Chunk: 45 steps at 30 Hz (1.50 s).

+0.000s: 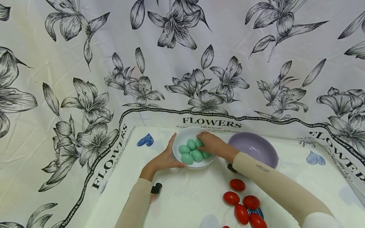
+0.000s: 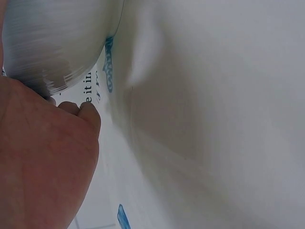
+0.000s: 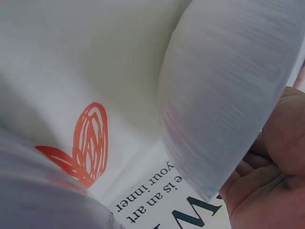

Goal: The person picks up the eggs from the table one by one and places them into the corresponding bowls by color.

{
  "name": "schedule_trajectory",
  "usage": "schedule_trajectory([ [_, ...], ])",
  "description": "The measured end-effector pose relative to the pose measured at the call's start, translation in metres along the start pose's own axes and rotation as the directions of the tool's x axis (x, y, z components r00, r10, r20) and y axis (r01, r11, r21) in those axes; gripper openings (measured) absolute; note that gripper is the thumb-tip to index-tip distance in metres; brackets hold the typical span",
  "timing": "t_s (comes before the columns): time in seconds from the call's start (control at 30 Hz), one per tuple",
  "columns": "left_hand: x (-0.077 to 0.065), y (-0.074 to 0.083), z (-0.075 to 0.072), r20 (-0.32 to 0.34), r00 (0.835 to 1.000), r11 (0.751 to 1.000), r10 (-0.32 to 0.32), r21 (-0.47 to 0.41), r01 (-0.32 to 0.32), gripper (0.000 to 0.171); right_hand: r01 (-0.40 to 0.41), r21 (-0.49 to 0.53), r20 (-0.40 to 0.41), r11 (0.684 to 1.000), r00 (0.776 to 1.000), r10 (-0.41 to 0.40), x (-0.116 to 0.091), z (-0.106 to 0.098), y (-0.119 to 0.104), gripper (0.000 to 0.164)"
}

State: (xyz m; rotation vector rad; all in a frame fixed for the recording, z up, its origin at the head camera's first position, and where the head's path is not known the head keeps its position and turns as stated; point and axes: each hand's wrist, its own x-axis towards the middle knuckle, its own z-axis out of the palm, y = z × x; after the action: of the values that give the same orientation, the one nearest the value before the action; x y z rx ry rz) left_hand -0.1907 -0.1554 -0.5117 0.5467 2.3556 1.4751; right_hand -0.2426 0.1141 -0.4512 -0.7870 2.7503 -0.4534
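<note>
A white bowl (image 1: 178, 139) with several green eggs (image 1: 187, 158) in it sits toward the back of the table. My left hand (image 1: 165, 158) grips the bowl from its left side, thumb along the near rim and fingers round the far side. Over the right rim reaches my right hand (image 1: 211, 143), its curled fingers and thumb around a green egg (image 1: 199, 142) inside. In the right wrist view the bowl's outer wall (image 3: 224, 90) stands beside the curled fingers. The left wrist view has the left hand (image 2: 47, 152) against the bowl's underside (image 2: 57, 43).
A purple bowl (image 1: 251, 145) stands to the right, partly behind the right forearm. Several red eggs (image 1: 241, 213) lie on the near right of the table (image 1: 176, 199). A flower-printed cloth (image 1: 182, 79) hangs behind and at the left.
</note>
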Motion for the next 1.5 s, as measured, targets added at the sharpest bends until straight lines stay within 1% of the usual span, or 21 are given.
schedule_trajectory([
  [0.13, 0.0, 0.0, 0.0, -0.002, 1.0, 1.0, 0.004, 0.0, -0.004, 0.146, 0.026, -0.032, -0.011, 0.999, 1.0, -0.027, 0.002, 0.002, 0.0, 0.057],
  [0.33, 0.0, 0.001, 0.0, -0.003, 1.0, 1.0, -0.005, 0.017, 0.005, 0.147, 0.005, -0.04, 0.005, 0.999, 1.0, -0.005, 0.003, 0.007, 0.001, 0.058],
  [0.43, 0.0, 0.0, 0.0, -0.007, 1.0, 1.0, -0.013, 0.026, 0.013, 0.148, 0.015, -0.059, 0.02, 0.998, 1.0, -0.013, 0.005, 0.011, 0.001, 0.056],
  [0.53, 0.0, -0.001, 0.001, -0.008, 1.0, 1.0, -0.015, 0.026, 0.015, 0.147, 0.023, -0.084, 0.017, 0.996, 1.0, -0.022, 0.005, 0.015, 0.001, 0.055],
  [0.7, 0.0, -0.002, 0.001, -0.006, 1.0, 1.0, -0.01, 0.005, 0.01, 0.147, 0.02, -0.089, -0.001, 0.996, 1.0, -0.02, 0.003, 0.017, 0.001, 0.057],
  [0.8, 0.0, -0.002, 0.001, -0.002, 1.0, 1.0, -0.016, 0.022, 0.016, 0.147, 0.007, -0.081, -0.004, 0.997, 1.0, -0.007, 0.001, 0.017, 0.002, 0.06],
  [0.9, -0.001, -0.002, 0.001, -0.001, 1.0, 0.999, -0.013, 0.04, 0.013, 0.147, -0.002, -0.073, -0.023, 0.997, 1.0, 0.0, -0.005, 0.013, 0.003, 0.064],
  [1.0, -0.001, -0.002, 0.0, -0.003, 1.0, 0.999, -0.005, 0.037, 0.006, 0.148, 0.012, -0.033, -0.065, 0.999, 0.998, -0.014, -0.014, 0.001, 0.003, 0.065],
  [1.07, 0.0, -0.002, 0.0, -0.002, 1.0, 0.999, -0.004, 0.037, 0.004, 0.148, 0.017, 0.033, -0.091, 0.999, 0.996, -0.014, -0.025, -0.009, 0.004, 0.066],
  [1.23, 0.002, -0.002, 0.001, 0.007, 1.0, 0.999, -0.012, 0.047, 0.012, 0.148, 0.033, 0.103, -0.225, 0.994, 0.974, -0.01, -0.055, -0.033, 0.016, 0.066],
  [1.3, 0.002, -0.002, 0.001, 0.009, 1.0, 0.999, -0.017, 0.051, 0.016, 0.149, 0.036, 0.098, -0.288, 0.995, 0.958, -0.006, -0.067, -0.042, 0.026, 0.067],
  [1.33, 0.002, -0.002, 0.001, 0.01, 1.0, 0.998, -0.018, 0.053, 0.017, 0.149, 0.033, 0.114, -0.308, 0.993, 0.951, 0.004, -0.074, -0.047, 0.031, 0.067],
  [1.5, 0.001, -0.004, -0.001, 0.001, 1.0, 0.999, -0.006, 0.047, 0.006, 0.15, 0.005, 0.168, -0.378, 0.986, 0.924, 0.06, -0.109, -0.068, 0.064, 0.071],
])
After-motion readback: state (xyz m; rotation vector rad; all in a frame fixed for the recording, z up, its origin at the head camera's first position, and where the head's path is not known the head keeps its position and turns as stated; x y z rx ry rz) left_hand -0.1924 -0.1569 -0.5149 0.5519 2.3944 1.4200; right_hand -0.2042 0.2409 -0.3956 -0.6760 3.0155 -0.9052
